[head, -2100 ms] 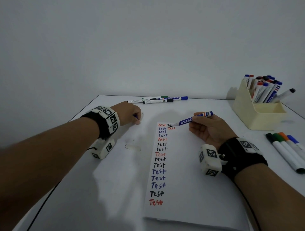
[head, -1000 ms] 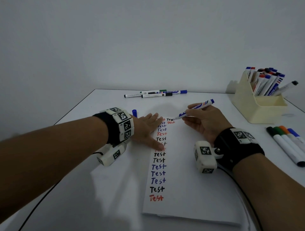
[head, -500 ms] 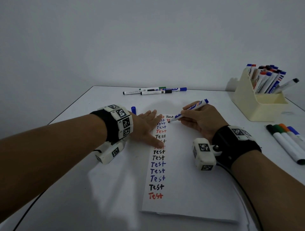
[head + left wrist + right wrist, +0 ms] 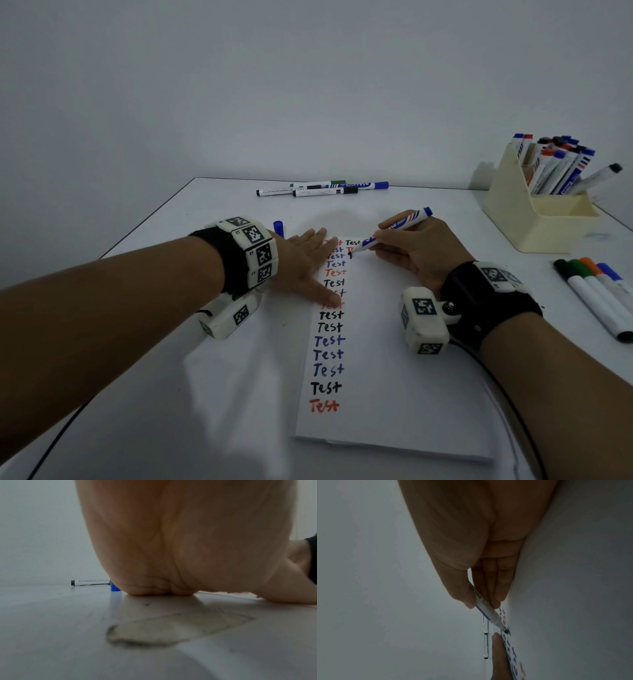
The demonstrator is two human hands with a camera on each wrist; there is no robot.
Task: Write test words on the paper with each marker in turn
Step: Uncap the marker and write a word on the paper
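Observation:
A white sheet of paper (image 4: 394, 359) lies on the table with a column of "Test" words in red, blue and black down its left side. My right hand (image 4: 411, 250) pinches an uncapped blue marker (image 4: 394, 229) (image 4: 488, 612), its tip touching the paper near the top beside the second column of words. My left hand (image 4: 308, 263) lies flat with straight fingers on the paper's upper left edge, covering some words. The blue cap (image 4: 278, 228) (image 4: 114, 587) stands on the table just behind my left hand.
A cream holder (image 4: 541, 219) full of markers stands at the back right. Several capped markers (image 4: 596, 294) lie at the right edge. More markers (image 4: 322, 188) lie at the table's far edge. Spare sheets lie under the paper.
My left hand set the blue cap down, then moved right to lie flat on the paper. My right hand lowered the marker until its tip met the paper.

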